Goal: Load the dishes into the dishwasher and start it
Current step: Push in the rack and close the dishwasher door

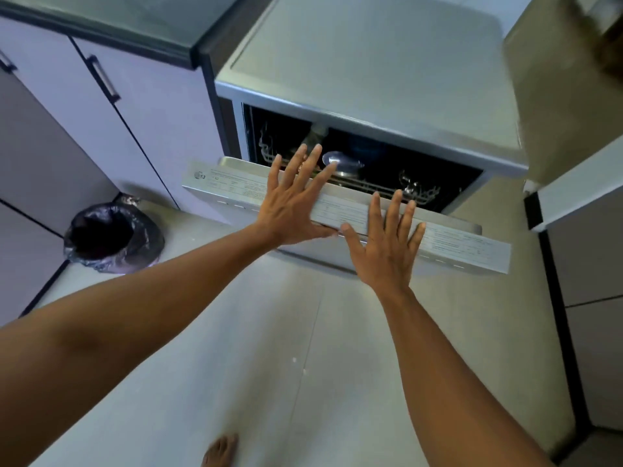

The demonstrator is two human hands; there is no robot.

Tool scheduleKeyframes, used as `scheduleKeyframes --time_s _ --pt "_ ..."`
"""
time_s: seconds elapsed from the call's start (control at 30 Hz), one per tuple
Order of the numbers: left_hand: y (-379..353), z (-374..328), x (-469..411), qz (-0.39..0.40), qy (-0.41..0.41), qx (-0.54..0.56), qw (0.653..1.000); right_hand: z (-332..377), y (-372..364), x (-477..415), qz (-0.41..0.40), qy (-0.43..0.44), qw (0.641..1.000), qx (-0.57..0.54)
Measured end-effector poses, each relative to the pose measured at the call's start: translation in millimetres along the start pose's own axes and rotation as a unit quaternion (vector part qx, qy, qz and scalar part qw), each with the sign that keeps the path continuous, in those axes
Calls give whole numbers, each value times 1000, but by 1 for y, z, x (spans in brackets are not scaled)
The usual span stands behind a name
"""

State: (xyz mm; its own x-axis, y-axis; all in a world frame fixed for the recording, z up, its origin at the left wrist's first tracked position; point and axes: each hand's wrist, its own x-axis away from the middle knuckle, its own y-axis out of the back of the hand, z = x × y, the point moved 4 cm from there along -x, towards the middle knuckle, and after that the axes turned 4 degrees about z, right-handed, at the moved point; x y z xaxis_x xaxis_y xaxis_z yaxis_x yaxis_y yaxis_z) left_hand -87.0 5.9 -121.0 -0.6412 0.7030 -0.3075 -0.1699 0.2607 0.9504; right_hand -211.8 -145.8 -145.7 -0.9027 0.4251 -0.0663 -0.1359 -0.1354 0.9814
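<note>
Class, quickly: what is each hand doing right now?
Left hand: open, fingers straight, on the dishwasher door.
Right hand: open, flat against the same door.

Soft, even daylight with a cool cast; dishwasher (371,79) interior dark; wide-angle bending at edges; top right corner motion-blurred.

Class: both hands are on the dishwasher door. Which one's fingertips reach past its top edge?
The left hand: its fingertips overlap the dark opening, while the right hand stops at the door edge.
</note>
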Motion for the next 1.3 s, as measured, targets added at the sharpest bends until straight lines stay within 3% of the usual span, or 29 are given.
scheduleKeyframes --time_s 0.13,0.4,0.63,0.83,1.13,1.3 --pt "1 9 -44 26 0 -5 1000 1 13 -39 -18 -13 1000 -7" --pt "-1 27 -121 -6 -24 -26 999 -8 26 -121 -76 15 997 4" --pt "-10 38 -142 -54 -48 -34 997 -12 28 -141 -182 43 982 31" --pt "-8 35 -144 -137 -9 9 990 -5 46 -149 -175 74 980 51" --pt "1 28 -156 -94 82 45 991 -8 72 -180 -111 72 991 35" --pt "-3 29 -157 -136 59 33 988 -8 66 -179 -126 63 990 16"
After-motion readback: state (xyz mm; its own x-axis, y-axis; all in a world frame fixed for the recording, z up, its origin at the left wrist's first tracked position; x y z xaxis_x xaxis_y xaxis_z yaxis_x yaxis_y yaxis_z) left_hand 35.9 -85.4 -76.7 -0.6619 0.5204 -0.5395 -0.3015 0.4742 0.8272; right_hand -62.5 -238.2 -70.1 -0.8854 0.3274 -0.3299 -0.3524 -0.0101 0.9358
